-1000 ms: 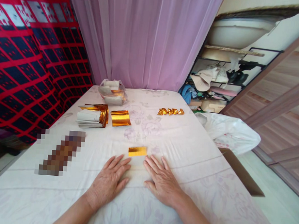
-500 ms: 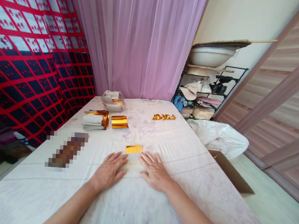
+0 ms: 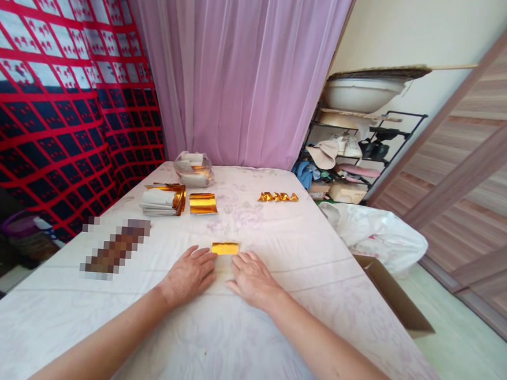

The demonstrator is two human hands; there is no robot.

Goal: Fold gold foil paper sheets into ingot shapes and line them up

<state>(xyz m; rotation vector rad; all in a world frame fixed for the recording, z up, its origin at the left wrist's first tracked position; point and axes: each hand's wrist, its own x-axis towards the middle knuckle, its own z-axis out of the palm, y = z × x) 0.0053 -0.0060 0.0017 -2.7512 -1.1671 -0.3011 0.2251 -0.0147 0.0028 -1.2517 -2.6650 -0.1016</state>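
A small gold foil paper lies flat on the white floral tablecloth, just beyond my fingertips. My left hand rests palm down on the cloth with its fingers reaching the paper's near left edge. My right hand lies palm down beside it, fingers close to the paper's near right edge. Neither hand grips anything. Farther back left are a stack of white and gold papers and a single gold sheet. A row of folded gold pieces sits at the back right.
A clear plastic bag of papers stands near the pink curtain. A blurred patch lies left of my hands. A white plastic bag and a cardboard box sit off the table's right edge, a cluttered rack behind.
Both hands have slid forward and closer together toward the gold paper. The head view has lifted a little, so the table appears lower.
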